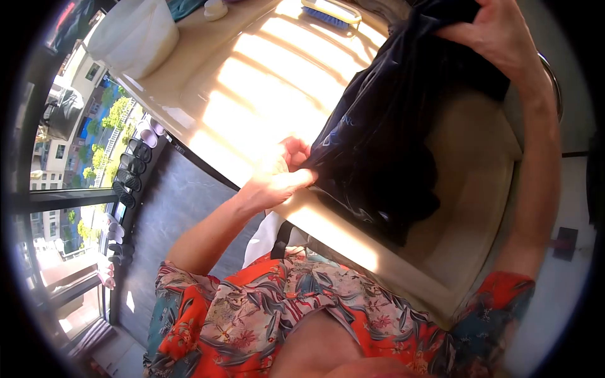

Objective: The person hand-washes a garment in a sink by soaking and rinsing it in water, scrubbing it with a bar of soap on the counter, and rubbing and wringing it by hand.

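Observation:
A black garment, dark and shiny in its folds, is stretched between my two hands over a beige laundry sink. Fingers and thumb of my left hand pinch its near left edge, above the sink's sunlit ledge. Up at the far right, my right hand is closed on another part of the cloth, thumb pointing left. Faint lettering shows on the fabric near my left hand. The garment's lower part hangs into the shaded basin, where its end is hard to make out.
A scrubbing brush with blue bristles lies at the sink's far edge. On the far left corner stands a white bucket, with a small white object beside it. Several slippers line the floor by the window.

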